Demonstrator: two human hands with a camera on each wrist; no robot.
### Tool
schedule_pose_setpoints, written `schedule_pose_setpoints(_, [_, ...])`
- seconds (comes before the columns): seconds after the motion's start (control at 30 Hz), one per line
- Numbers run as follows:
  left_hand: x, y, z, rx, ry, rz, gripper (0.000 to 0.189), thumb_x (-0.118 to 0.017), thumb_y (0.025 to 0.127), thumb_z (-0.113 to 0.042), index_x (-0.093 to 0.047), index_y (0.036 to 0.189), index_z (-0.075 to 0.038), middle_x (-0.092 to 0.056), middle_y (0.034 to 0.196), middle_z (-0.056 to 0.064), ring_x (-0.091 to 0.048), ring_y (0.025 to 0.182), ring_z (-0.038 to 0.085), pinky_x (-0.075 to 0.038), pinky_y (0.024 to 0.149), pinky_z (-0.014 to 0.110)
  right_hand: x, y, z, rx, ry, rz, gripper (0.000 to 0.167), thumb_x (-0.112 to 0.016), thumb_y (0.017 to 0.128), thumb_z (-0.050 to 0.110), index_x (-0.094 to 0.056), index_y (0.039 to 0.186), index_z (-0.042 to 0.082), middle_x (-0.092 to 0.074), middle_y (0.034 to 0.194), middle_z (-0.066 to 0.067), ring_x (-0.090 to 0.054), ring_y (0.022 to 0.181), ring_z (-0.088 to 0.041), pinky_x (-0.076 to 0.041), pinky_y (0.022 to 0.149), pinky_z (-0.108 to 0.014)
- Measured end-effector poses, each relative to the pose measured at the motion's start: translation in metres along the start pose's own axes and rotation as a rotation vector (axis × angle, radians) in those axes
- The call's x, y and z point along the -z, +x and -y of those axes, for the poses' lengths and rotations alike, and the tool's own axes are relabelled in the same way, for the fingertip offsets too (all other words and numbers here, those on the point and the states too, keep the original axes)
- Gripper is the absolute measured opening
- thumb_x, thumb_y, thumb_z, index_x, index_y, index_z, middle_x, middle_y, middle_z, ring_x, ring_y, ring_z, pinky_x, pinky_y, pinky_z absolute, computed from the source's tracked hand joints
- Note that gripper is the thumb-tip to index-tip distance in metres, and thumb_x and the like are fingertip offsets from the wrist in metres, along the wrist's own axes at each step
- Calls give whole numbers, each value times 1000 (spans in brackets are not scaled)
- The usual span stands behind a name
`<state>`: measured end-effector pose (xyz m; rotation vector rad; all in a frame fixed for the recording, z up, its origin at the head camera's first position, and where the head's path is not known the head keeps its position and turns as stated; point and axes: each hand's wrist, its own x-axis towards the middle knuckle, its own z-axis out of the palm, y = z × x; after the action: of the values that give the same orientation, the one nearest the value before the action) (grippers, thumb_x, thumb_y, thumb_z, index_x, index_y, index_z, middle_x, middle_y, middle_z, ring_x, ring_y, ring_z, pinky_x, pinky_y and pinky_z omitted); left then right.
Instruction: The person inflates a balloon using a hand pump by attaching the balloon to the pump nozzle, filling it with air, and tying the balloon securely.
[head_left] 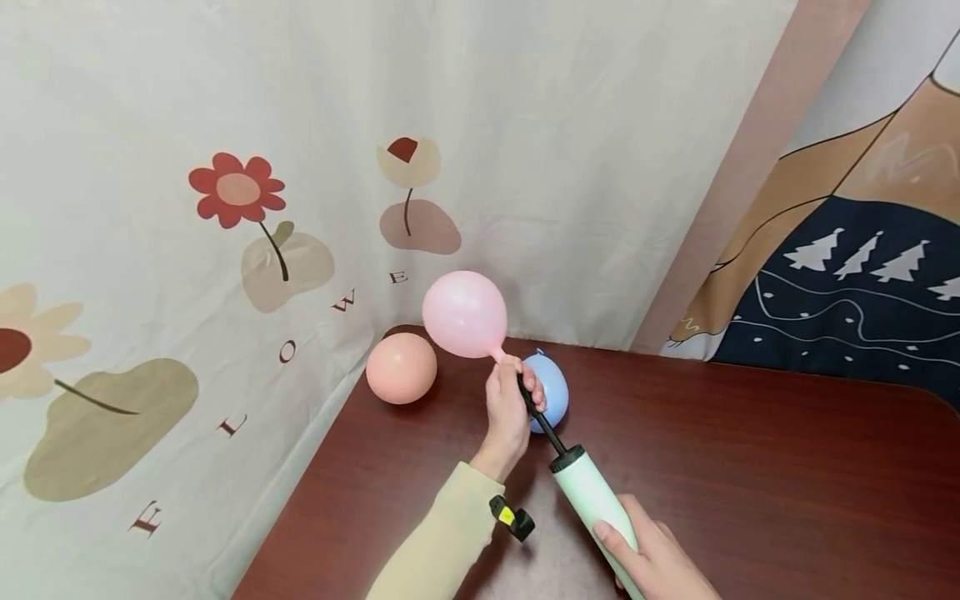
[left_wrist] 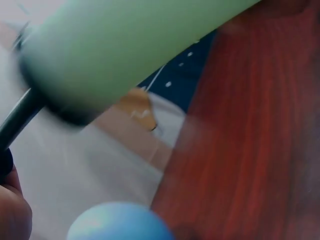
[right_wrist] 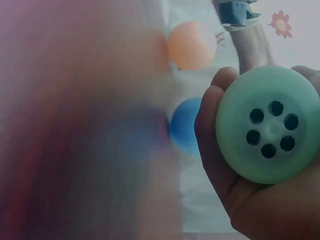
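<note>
A pink balloon [head_left: 465,314], round with air, sits at the nozzle end of a hand pump. My left hand [head_left: 512,404] grips the balloon's neck together with the pump's black handle end. Below it, the black rod [head_left: 551,433] stands partly out of the mint-green pump barrel [head_left: 592,500]. My right hand [head_left: 660,550] is wrapped around that barrel near its lower end. In the right wrist view the fingers curl around the pump's end cap [right_wrist: 272,129], which has several round holes. The nozzle itself is hidden by the left hand.
On the dark red wooden table [head_left: 787,467] lie an orange balloon [head_left: 401,368] at the back left and a blue balloon [head_left: 553,390] behind my left hand. A white curtain [head_left: 562,167] with printed flowers hangs behind and left; a dark printed cloth [head_left: 847,308] hangs at the right.
</note>
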<state>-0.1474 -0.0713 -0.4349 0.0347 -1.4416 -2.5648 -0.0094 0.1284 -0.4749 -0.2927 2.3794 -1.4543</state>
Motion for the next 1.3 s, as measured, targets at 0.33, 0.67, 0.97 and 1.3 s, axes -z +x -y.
schedule_pose_setpoints(0.33, [-14, -17, 13, 8, 60, 92, 24, -34, 106, -11, -45, 84, -12, -48, 67, -1, -48, 51, 10, -45, 47, 20, -2, 17, 17, 15, 69, -96, 38, -62, 105, 34, -53, 129, 7, -58, 75, -2, -57, 52, -12, -50, 49, -30])
schedule_pose_setpoints(0.67, [-13, -9, 8, -20, 112, 60, 29, -33, 107, -13, -48, 83, -10, -52, 67, 1, -54, 51, 11, -50, 50, 22, -4, 17, 21, -50, 75, -118, 45, -63, 103, 38, -54, 135, 7, -60, 90, -5, -58, 59, -13, -51, 52, -30])
schedule_pose_setpoints(0.97, [-14, -7, 1, -112, 74, 31, 26, -31, 110, -15, -47, 90, -12, -53, 72, 1, -57, 54, 10, -53, 53, 21, -2, 13, 25, -124, 5, -136, 53, -68, 99, 44, -54, 137, 10, -64, 105, -4, -57, 77, -14, -50, 60, -30])
schedule_pose_setpoints(1.3, [3, 21, -24, -179, 65, -74, 31, -32, 107, -11, -46, 80, -10, -48, 68, 3, -54, 55, 13, -50, 53, 23, 2, -4, 6, -1, -59, -114, 40, -67, 102, 34, -57, 131, 9, -65, 93, 0, -56, 69, -4, -48, 60, -26])
